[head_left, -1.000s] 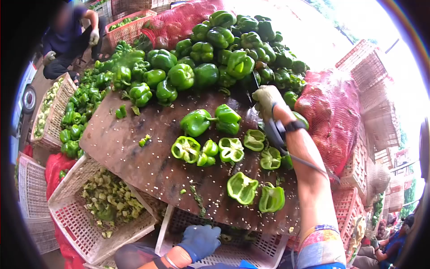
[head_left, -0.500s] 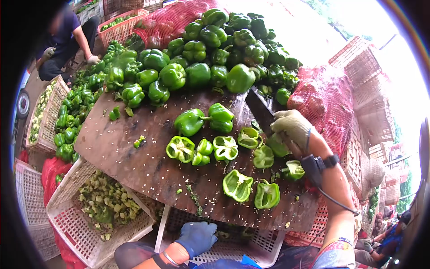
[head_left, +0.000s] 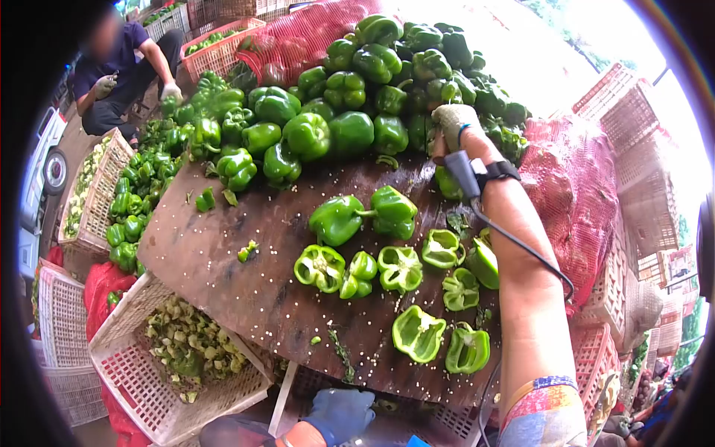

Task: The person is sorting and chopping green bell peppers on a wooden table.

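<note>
My right hand (head_left: 456,125), in a pale work glove, reaches into the near edge of the green pepper pile (head_left: 436,71). Its fingers are curled round a knife, whose brown handle end (head_left: 439,147) shows below the glove; the blade is hidden. A whole pepper (head_left: 448,182) lies just under the wrist. My left hand (head_left: 341,414), blue-gloved, hangs low over the crate (head_left: 287,395) below the board, fingers curled; what they hold, if anything, is hidden. Several cut pepper halves (head_left: 418,333) and two whole peppers (head_left: 337,220) lie on the wooden board (head_left: 246,298).
A white crate (head_left: 257,376) of pepper cores stands at the lower left. Red mesh sacks (head_left: 570,186) and stacked crates (head_left: 633,149) flank the right side. At the upper left a gloved person (head_left: 123,74) sits by more peppers.
My right hand has moved up and away to the pile, and the knife blade has gone from sight. A large whole pepper has come down towards me. The view has shifted slightly.
</note>
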`<move>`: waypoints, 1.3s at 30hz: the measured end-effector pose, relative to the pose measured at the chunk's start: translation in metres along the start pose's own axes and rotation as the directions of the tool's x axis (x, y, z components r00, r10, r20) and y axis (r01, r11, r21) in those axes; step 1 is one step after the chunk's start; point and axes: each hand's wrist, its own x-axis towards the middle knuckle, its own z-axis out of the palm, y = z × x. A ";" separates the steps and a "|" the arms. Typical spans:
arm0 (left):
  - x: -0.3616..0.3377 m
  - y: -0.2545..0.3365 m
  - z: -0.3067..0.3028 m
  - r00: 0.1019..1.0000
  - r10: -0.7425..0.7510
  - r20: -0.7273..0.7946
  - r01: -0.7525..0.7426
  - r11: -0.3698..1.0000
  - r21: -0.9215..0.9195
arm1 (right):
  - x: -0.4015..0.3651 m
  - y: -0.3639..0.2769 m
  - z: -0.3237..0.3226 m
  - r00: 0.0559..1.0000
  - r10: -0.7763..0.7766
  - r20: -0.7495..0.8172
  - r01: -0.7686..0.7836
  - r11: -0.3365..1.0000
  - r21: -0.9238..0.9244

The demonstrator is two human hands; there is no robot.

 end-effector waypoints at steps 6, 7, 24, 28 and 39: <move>0.003 -0.002 0.011 0.994 0.053 -0.095 -0.047 0.997 0.063 | -0.116 -0.024 -0.027 0.982 -0.089 0.167 0.123 0.971 -0.203; 0.005 -0.001 0.012 0.996 0.046 -0.080 -0.041 0.997 0.069 | -0.125 -0.006 -0.032 0.920 -0.263 0.290 0.353 0.876 -0.328; -0.004 0.012 0.011 0.962 0.089 -0.258 -0.061 0.992 0.112 | -0.477 0.105 -0.108 0.862 -0.496 -0.106 0.131 0.419 -0.899; -0.006 0.012 0.014 0.952 0.111 -0.285 -0.084 0.991 0.105 | -0.516 0.156 -0.113 0.927 -0.364 -0.090 -0.031 0.164 -0.986; -0.014 0.022 0.010 0.933 0.178 -0.313 -0.190 0.982 -0.008 | -0.339 0.060 -0.028 0.935 -0.349 -0.071 0.116 0.486 -0.866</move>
